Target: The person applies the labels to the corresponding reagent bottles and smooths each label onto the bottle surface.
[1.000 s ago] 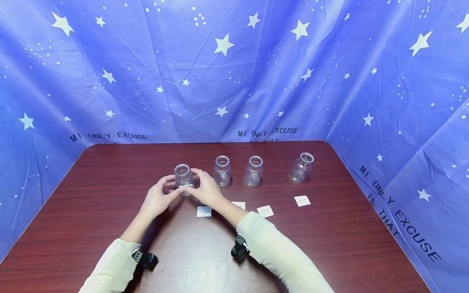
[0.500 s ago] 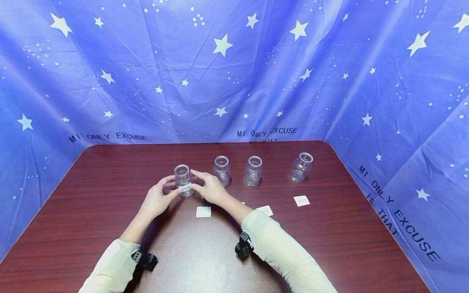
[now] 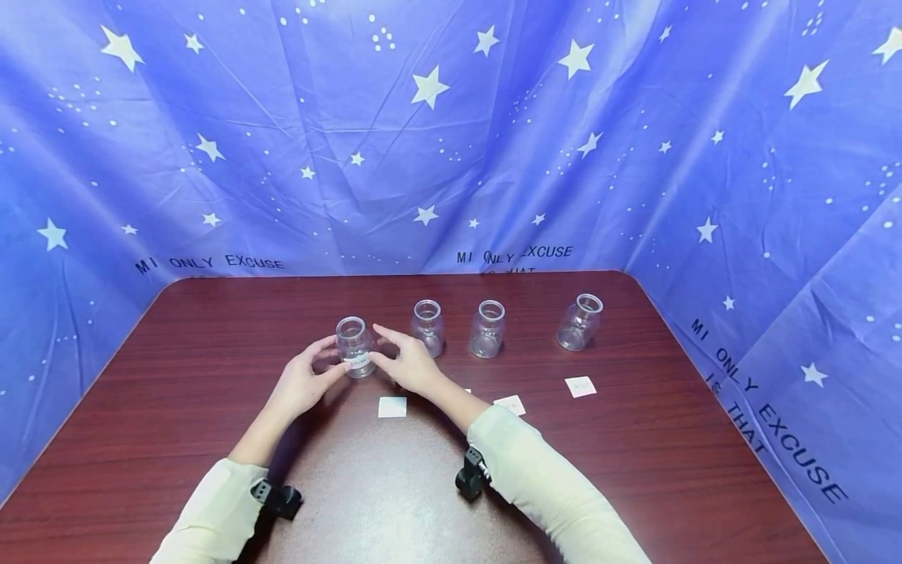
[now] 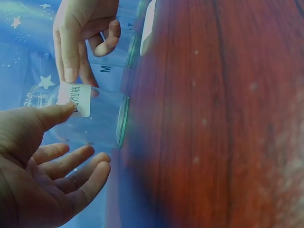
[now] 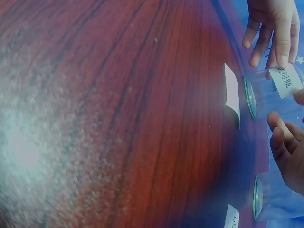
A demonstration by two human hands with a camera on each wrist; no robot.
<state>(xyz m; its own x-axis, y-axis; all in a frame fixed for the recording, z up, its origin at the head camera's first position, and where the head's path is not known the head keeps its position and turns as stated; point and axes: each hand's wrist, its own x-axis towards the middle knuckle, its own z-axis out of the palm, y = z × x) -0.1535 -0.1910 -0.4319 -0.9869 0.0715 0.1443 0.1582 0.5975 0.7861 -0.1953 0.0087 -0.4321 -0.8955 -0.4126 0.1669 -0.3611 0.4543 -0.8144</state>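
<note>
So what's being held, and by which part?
The left hand grips the leftmost clear jar by its body, thumb on the label; the right hand touches it too.

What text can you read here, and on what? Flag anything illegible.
"试剂瓶": label on the leftmost jar.
"MI ONLY EXCUSE IS THAT": right part of the starry backdrop.
"MI ONLY EXCUSE": twice along the backdrop's back, one creased; second lines cut off.
Rightmost card, card left of it: marks too small and blurred.
Leftmost card: none legible.
</note>
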